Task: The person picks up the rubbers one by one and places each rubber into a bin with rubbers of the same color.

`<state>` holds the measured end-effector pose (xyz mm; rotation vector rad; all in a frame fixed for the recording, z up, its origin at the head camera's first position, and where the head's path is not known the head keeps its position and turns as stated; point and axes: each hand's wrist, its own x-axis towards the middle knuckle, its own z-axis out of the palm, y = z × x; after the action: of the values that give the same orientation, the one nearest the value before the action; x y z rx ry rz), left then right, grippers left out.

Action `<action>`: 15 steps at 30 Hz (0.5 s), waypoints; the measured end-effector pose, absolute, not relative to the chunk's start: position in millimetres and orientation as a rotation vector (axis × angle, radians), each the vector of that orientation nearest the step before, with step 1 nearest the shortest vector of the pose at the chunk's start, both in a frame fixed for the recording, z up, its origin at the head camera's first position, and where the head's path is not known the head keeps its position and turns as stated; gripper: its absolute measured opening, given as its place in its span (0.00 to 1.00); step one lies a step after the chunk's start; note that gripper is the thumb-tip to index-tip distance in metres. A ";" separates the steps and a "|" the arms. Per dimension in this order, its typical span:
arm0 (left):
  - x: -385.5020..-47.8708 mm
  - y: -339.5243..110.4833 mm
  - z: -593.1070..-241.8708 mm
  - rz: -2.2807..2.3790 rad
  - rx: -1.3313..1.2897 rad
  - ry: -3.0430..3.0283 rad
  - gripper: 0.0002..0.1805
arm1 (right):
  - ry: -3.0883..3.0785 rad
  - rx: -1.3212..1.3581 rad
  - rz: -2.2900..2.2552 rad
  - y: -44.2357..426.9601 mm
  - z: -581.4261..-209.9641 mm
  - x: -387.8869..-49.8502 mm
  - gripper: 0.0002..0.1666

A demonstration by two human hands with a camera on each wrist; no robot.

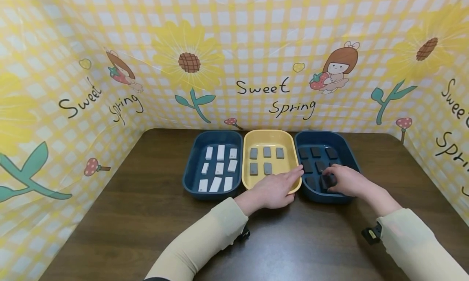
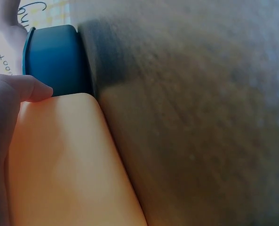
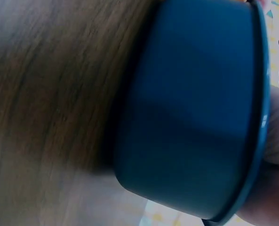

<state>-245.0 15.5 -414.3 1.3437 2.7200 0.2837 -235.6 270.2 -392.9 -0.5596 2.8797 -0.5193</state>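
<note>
My left hand [image 1: 272, 189] lies over the front right corner of the yellow tray [image 1: 269, 134]. Its fingers stretch across to the right rim, and its thumb [image 2: 35, 89] touches the outer front corner. Several grey blocks [image 1: 267, 152] lie inside that tray. In the right blue tray [image 1: 326, 197], my right hand [image 1: 346, 181] pinches a black block [image 1: 327, 182] low near the front, partly covered by the fingers. Several more black blocks [image 1: 315, 152] lie around it. The right wrist view shows mostly this tray's outer wall [image 3: 191, 108]; the fingers are hidden behind it.
Left of the yellow tray stands another blue tray [image 1: 212, 194] holding several white blocks [image 1: 220, 168]. All three trays stand side by side on a dark wooden table [image 1: 146, 191]. A yellow checked cloth [image 1: 242, 49] hangs behind and at both sides.
</note>
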 end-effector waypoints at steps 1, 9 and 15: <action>-245.0 15.6 -414.3 0.283 1.343 2.719 0.38 | 2.863 -0.548 -0.528 270.4 -393.8 -236.8 0.22; -246.0 16.6 -415.8 0.273 1.361 2.729 0.38 | 2.812 -0.500 -0.494 269.5 -396.9 -242.6 0.22; -245.4 16.4 -416.1 0.263 1.360 2.731 0.38 | 2.802 -0.490 -0.515 269.9 -398.9 -243.4 0.22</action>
<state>-245.4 16.4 -416.1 1.3601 2.7307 0.2634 -243.4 269.9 -398.9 -0.4900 2.8023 -0.5146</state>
